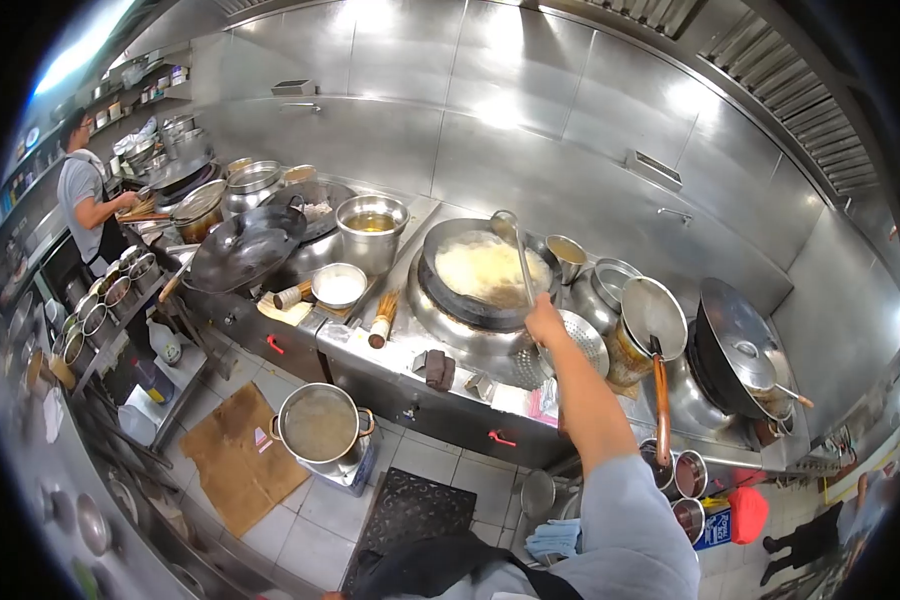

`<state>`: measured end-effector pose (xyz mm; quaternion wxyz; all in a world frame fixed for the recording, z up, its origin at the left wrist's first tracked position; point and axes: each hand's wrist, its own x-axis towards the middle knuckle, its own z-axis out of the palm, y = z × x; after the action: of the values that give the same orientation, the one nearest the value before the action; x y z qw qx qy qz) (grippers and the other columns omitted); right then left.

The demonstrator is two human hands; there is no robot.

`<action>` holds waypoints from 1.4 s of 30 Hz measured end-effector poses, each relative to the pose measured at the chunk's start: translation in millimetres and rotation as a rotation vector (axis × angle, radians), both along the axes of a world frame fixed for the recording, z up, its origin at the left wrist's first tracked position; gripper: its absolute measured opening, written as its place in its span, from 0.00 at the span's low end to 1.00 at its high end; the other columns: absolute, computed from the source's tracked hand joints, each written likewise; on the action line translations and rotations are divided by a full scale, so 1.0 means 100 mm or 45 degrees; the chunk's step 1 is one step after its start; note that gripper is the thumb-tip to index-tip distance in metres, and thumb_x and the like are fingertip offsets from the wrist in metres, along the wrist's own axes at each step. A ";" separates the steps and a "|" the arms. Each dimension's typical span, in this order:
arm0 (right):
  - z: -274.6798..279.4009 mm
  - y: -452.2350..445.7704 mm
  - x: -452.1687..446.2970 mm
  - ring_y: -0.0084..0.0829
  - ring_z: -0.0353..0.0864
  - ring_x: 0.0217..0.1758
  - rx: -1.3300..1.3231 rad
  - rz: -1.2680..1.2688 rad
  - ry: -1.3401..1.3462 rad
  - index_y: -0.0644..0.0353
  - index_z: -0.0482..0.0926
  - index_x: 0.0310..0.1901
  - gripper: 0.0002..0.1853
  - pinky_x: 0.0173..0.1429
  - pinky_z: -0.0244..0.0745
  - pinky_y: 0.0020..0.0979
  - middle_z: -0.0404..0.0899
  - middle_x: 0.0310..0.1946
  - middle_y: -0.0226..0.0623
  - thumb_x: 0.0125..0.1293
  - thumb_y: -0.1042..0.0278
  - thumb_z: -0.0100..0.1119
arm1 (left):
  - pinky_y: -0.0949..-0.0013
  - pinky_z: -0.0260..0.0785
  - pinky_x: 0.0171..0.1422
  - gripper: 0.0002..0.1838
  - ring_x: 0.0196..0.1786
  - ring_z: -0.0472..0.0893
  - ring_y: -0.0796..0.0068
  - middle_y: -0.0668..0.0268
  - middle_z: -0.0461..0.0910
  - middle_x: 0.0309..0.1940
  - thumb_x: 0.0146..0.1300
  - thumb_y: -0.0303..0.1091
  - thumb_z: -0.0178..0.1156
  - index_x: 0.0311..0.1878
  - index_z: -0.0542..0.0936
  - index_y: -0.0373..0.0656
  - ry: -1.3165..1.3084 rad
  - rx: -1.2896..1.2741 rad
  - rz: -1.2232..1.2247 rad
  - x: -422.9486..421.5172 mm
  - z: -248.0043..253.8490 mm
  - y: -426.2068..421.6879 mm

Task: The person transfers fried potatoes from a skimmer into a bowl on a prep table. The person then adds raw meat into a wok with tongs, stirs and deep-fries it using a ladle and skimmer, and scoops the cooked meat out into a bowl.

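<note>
My right hand [543, 320] is closed round the handle of a long metal ladle [521, 262]. The handle crosses over a wok [448, 305] of pale yellow, foaming liquid [480, 262], and the ladle's bowl is at the far rim. Just right of my hand, a perforated strainer [582, 342] sits partly behind my forearm. Beyond it is a small metal container [567, 255] of brownish liquid. A bamboo brush [383, 318] lies on the counter to the wok's left. My left hand is out of view.
A metal pot of yellow liquid [372, 246] and a bowl of white contents [339, 287] stand left. Right are a wooden-handled pan [654, 315] and a large wok [735, 345]. A stockpot [318, 428] stands low by the floor mat [415, 515]. Another person [92, 195] works far left.
</note>
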<state>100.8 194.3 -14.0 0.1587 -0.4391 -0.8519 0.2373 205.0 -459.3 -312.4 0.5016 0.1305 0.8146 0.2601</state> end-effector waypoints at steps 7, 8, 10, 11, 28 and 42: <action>-0.11 -0.28 0.35 0.38 0.79 0.27 0.178 0.297 0.259 0.61 0.59 0.59 0.29 0.25 0.71 0.35 0.78 0.33 0.45 0.57 0.71 0.57 | 0.57 0.73 0.46 0.16 0.41 0.81 0.58 0.57 0.83 0.37 0.57 0.41 0.56 0.45 0.81 0.43 0.298 -0.032 -0.193 -0.28 -0.61 -0.29; -0.04 -0.34 0.38 0.38 0.79 0.27 0.179 0.289 0.261 0.61 0.59 0.59 0.29 0.25 0.71 0.35 0.78 0.33 0.45 0.57 0.71 0.57 | 0.57 0.74 0.46 0.16 0.41 0.81 0.58 0.57 0.83 0.37 0.56 0.41 0.57 0.44 0.81 0.43 0.462 -0.026 -0.322 -0.39 -0.63 -0.34; 0.25 -0.62 0.44 0.28 0.71 0.18 -0.617 0.241 0.245 0.59 0.59 0.60 0.29 0.17 0.63 0.30 0.74 0.26 0.39 0.57 0.72 0.57 | 0.57 0.74 0.45 0.15 0.40 0.81 0.57 0.58 0.83 0.36 0.55 0.40 0.59 0.43 0.82 0.42 0.836 0.015 -0.624 -0.58 -0.66 -0.36; 0.32 -0.70 0.44 0.22 0.67 0.16 -0.713 0.238 0.228 0.58 0.61 0.60 0.28 0.16 0.59 0.27 0.70 0.22 0.34 0.58 0.72 0.57 | 0.56 0.74 0.44 0.15 0.39 0.81 0.57 0.56 0.82 0.35 0.56 0.39 0.58 0.43 0.81 0.41 0.729 -0.005 -0.469 -0.65 -0.66 -0.33; -0.02 -0.45 0.12 0.51 0.81 0.38 0.314 0.011 -0.240 0.59 0.65 0.50 0.18 0.41 0.74 0.45 0.79 0.36 0.56 0.56 0.72 0.49 | 0.58 0.75 0.47 0.21 0.45 0.82 0.61 0.56 0.83 0.40 0.56 0.43 0.54 0.48 0.81 0.41 0.363 -0.038 -0.284 -0.65 -0.79 -0.50; 0.44 -0.47 0.57 0.24 0.64 0.12 -0.618 0.022 0.401 0.53 0.60 0.55 0.25 0.13 0.54 0.28 0.69 0.20 0.35 0.57 0.72 0.57 | 0.59 0.73 0.49 0.20 0.44 0.82 0.59 0.60 0.83 0.39 0.51 0.51 0.58 0.45 0.83 0.53 0.574 -0.221 -0.672 -0.46 -0.95 -0.63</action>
<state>157.5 147.6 29.6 0.1771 -0.4146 -0.7388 0.5010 159.0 -522.2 -407.0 0.3684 0.3475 0.8621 0.0160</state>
